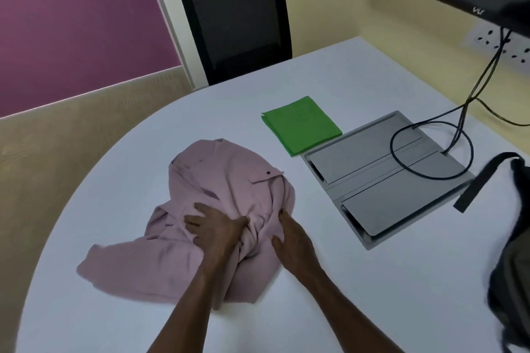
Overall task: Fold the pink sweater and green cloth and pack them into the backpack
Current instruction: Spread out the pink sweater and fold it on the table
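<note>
Head view: nearest, both hands are on the crumpled pink sweater (218,209) at the counter's (372,295) near middle. Left hand (213,228) bunches fabric in curled fingers; right hand (289,233) presses beside it, grip hard to tell. Sweater unfolded yet. Farther back, the green cloth (301,125) lies neatly folded. Backpack (513,252) waits at the right edge; packing remains.
</note>
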Demonstrator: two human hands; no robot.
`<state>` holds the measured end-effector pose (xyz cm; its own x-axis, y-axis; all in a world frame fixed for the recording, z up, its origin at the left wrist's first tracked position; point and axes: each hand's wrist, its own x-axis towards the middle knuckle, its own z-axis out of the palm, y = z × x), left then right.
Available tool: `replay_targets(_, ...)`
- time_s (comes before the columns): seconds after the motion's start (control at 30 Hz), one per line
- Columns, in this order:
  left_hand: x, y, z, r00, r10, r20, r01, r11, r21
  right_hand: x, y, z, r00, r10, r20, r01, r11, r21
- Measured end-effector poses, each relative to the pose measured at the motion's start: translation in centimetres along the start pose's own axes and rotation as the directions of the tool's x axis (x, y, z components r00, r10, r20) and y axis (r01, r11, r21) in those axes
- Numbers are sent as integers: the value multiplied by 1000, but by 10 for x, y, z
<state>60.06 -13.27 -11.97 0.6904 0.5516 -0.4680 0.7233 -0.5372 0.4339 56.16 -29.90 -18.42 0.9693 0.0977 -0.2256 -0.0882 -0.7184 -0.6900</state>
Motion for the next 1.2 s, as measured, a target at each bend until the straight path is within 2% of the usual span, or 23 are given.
replay_targets(0.17, -26, -40, -12, 990, 113, 78, -120, 989, 88, -40, 4, -1, 1000, 2, -21, -6, 986, -166)
replay_targets(0.3, -59, -80, -19, 973, 223, 52, -228, 966, 121, -93, 14, -1, 991, -109, -83, 75, 937, -342)
replay_targets(0.4, -84, -106, -19, 969, 247, 19, -248, 967, 52, -136, 17, -7, 972, -196, -128, 111, 869, -483)
replay_targets(0.47, -98, -121, -16, 974, 227, -14, -227, 974, -8, -157, 19, -14, 988, -100, -118, 20, 840, -543)
replay_targets(0.57, -117, -140, -13, 968, 249, -23, -249, 968, -16, -174, 18, -26, 986, 126, -111, -166, 849, -503)
replay_targets(0.77, -135, -164, -17, 946, 277, 170, -253, 956, -151, -186, -4, -55, 969, 240, -50, -240, 883, -404)
replay_targets(0.87, -148, -173, -18, 947, 271, 172, -207, 926, -316, -185, -41, -57, 972, 154, -179, -200, 940, -277)
replay_targets(0.93, -167, -174, -21, 946, 292, 140, -214, 889, -404, -184, -70, -50, 978, 1, -209, -44, 979, -202)
replay_targets(1.0, -193, -173, -24, 920, 384, 82, -304, 830, -468, -183, -97, -41, 991, -88, -99, 80, 994, -79)
replay_targets(1.03, -208, -171, -27, 894, 445, 63, -359, 791, -495, -182, -112, -39, 997, -81, -5, 81, 996, -48)
replay_targets(1.1, -237, -165, -29, 835, 549, 48, -439, 715, -545, -178, -134, -37, 988, -23, 152, 38, 995, -96)
replay_targets(1.2, -267, -162, -19, 745, 665, 51, -519, 626, -582, -175, -143, -38, 983, 74, 171, -25, 962, -272)
